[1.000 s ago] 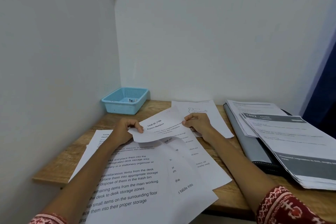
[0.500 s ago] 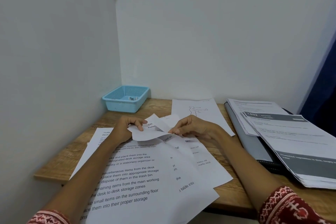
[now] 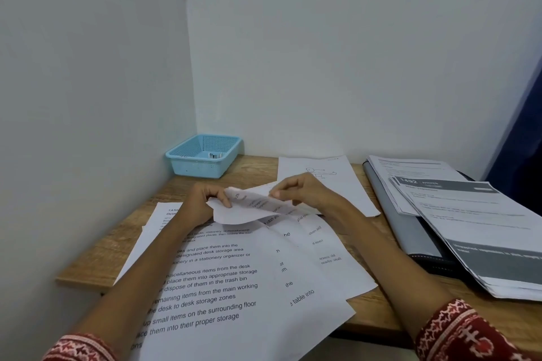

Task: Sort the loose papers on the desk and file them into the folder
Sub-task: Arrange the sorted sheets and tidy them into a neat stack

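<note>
A printed sheet (image 3: 249, 205) is bent over on itself just above the desk, its far edge folded toward me. My left hand (image 3: 202, 205) pinches its left edge and my right hand (image 3: 305, 192) pinches its right edge. Under my arms several loose printed papers (image 3: 228, 281) lie fanned across the wooden desk (image 3: 96, 258). A sheet with a line drawing (image 3: 325, 182) lies flat behind my right hand. At the right a grey folder (image 3: 410, 231) lies on the desk with a stack of papers (image 3: 475, 228) on top of it.
A light blue plastic basket (image 3: 202, 160) stands in the back left corner against the walls, with a small object inside. Walls close the desk on the left and at the back. A dark blue surface (image 3: 525, 132) borders the far right.
The sheet in my hands went from nearly flat to folded over. My right hand moved left and toward me with its edge; my left hand stayed in place.
</note>
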`<control>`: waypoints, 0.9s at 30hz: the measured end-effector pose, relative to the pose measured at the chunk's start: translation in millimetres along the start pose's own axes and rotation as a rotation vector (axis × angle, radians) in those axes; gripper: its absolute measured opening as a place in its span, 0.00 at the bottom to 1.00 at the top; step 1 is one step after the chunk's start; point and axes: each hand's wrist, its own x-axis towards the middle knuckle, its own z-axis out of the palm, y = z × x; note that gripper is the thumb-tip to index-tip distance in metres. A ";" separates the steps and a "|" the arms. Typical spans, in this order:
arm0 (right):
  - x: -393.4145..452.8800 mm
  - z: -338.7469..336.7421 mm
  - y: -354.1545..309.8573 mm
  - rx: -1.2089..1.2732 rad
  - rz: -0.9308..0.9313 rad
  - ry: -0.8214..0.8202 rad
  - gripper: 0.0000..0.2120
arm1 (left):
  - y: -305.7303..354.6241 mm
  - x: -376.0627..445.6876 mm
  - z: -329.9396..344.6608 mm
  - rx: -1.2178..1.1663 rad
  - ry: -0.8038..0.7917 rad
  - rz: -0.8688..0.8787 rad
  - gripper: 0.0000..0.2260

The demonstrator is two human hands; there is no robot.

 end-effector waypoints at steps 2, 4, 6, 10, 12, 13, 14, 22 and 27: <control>9.1 -6.8 15.0 -0.219 0.035 0.293 0.06 | 2.0 0.2 1.1 0.016 -0.007 -0.010 0.18; 10.8 -8.4 25.8 -0.429 0.136 0.335 0.16 | 1.6 1.2 0.8 0.019 -0.006 -0.016 0.19; 9.7 -6.4 28.1 -0.392 0.175 0.335 0.19 | 1.2 1.0 0.3 0.038 0.003 -0.023 0.25; 8.5 -5.1 25.5 -0.231 0.123 0.475 0.13 | 1.4 0.8 0.2 0.026 0.004 -0.009 0.27; 8.0 -6.0 23.8 -0.202 0.099 0.493 0.11 | 0.9 0.5 -0.2 0.030 0.009 -0.003 0.28; 7.0 -6.8 22.9 -0.180 0.094 0.495 0.11 | 1.6 0.3 -0.1 0.029 0.006 -0.003 0.28; 6.0 -7.6 21.9 -0.156 0.097 0.497 0.11 | 2.4 -0.1 0.0 0.027 0.005 -0.004 0.28; 5.2 -12.8 20.6 0.030 0.168 0.482 0.06 | 8.0 -2.2 0.6 -0.012 -0.001 -0.031 0.26; 4.1 -13.2 22.8 0.180 0.176 0.448 0.07 | 8.7 -3.2 -0.4 -0.048 0.015 -0.025 0.25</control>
